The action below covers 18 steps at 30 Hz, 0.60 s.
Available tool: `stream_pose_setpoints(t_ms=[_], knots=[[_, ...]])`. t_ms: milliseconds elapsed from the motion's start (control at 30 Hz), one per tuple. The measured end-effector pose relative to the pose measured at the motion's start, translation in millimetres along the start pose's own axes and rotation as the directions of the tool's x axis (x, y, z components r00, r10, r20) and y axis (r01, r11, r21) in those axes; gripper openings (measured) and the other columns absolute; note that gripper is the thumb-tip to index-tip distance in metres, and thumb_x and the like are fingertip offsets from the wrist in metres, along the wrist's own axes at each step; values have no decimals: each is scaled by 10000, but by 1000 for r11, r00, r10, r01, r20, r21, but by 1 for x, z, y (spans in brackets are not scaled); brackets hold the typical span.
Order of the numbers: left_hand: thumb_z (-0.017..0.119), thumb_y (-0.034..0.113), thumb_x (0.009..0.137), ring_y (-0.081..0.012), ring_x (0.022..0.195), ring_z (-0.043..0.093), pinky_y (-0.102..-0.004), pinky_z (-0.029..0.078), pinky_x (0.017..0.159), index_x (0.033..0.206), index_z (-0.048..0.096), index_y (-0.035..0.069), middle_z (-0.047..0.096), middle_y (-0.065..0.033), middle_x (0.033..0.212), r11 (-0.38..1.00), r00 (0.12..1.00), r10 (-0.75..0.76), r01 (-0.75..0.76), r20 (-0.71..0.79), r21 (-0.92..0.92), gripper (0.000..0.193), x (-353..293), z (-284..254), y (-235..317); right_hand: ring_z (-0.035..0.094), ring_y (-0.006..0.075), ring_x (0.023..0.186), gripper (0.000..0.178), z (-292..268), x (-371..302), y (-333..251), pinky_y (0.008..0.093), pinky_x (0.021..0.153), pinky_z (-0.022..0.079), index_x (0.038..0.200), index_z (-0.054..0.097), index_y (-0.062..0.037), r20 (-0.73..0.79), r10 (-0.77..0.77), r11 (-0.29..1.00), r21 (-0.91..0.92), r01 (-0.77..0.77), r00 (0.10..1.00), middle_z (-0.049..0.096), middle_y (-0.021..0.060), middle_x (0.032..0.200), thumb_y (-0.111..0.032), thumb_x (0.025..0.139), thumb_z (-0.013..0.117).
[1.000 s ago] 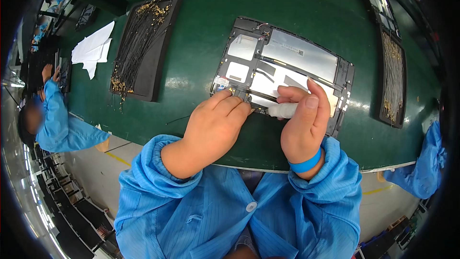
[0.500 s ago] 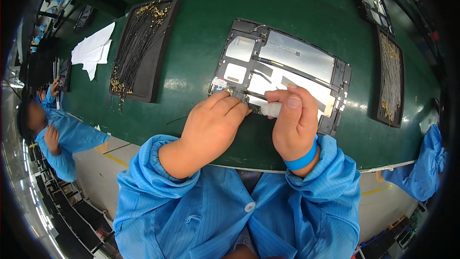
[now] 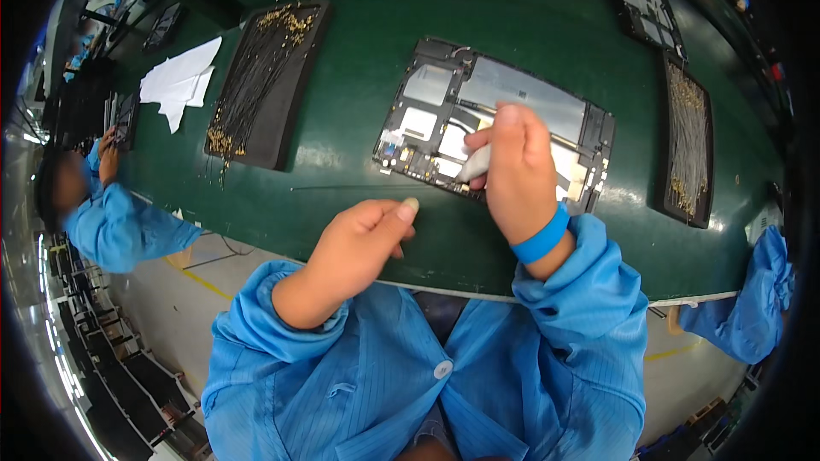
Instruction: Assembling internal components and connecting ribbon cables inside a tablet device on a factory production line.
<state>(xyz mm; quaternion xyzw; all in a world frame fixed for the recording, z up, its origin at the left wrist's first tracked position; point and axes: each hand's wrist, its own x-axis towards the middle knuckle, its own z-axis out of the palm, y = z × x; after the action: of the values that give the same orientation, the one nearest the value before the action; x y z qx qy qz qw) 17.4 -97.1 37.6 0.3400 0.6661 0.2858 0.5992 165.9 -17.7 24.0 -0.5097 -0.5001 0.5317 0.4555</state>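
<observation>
An opened tablet [image 3: 416, 124], its black frame and silvery inner parts exposed, lies on the green table in front of me. Over its near edge is my right hand [image 3: 519, 175], fingers closed around or beside a whitish tapered piece [image 3: 476, 164]; whether this is a tool or a finger cover I cannot tell. The piece's tip is at the small parts along that edge. My left hand [image 3: 363, 243] is off the tablet, its thumb pressed against the curled fingers; anything between them is hidden. Just beyond it, a thin black cable [image 3: 359, 187] stretches across the table to the tablet.
A black tray [image 3: 299, 77] of dark cables with gold ends lies left, beside white sheets [image 3: 179, 81]. Another tray [image 3: 705, 154] of grey cables is at right, below a second opened device [image 3: 641, 0]. A person in blue [image 3: 120, 213] sits at far left.
My left hand has come off the tablet's near edge toward me, uncovering small parts and more of the thin cable. My right hand has shifted slightly, with the whitish piece now tilted farther up.
</observation>
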Motion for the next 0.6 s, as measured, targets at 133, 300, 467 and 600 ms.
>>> stream_pose_setpoints(t_ms=[133, 300, 467, 600], knots=[[441, 301, 829, -123, 572, 534, -208, 419, 464, 876, 480, 62, 552, -36, 670, 615, 986, -163, 82, -25, -784, 246, 20, -4, -7, 502, 104, 591, 404, 7, 3, -2, 224, 507, 410, 1008, 425, 1, 17, 2, 998, 59, -3, 1000, 547, 93, 761, -365, 840, 385], [472, 210, 814, -92, 525, 500, -189, 396, 442, 901, 486, 78, 518, -6, 691, 740, 904, -63, -242, -423, -627, 158, 32, -4, 4, 497, 103, 594, 424, 0, 3, -3, 216, 481, 422, 1023, 416, 4, 51, 80, 994, 74, -83, 996, 541, 89, 755, -375, 838, 381], [505, 243, 795, -65, 577, 486, -179, 382, 460, 958, 511, 33, 505, -7, 701, 966, 985, -160, 169, 64, -198, 266, -7, -5, 2, 495, 103, 596, 430, 1, 4, -3, 218, 480, 422, 1032, 415, 4, 50, 86, 991, 95, -91, 995, 540, 87, 747, -378, 838, 380], [487, 231, 798, -63, 563, 468, -175, 359, 445, 886, 526, 39, 498, -2, 696, 947, 936, -260, 295, 239, -124, 215, 5, 4, -3, 493, 101, 590, 426, 0, 2, -4, 219, 488, 416, 1034, 419, 1, 47, 77, 991, 103, -82, 996, 551, 97, 756, -375, 838, 385]])
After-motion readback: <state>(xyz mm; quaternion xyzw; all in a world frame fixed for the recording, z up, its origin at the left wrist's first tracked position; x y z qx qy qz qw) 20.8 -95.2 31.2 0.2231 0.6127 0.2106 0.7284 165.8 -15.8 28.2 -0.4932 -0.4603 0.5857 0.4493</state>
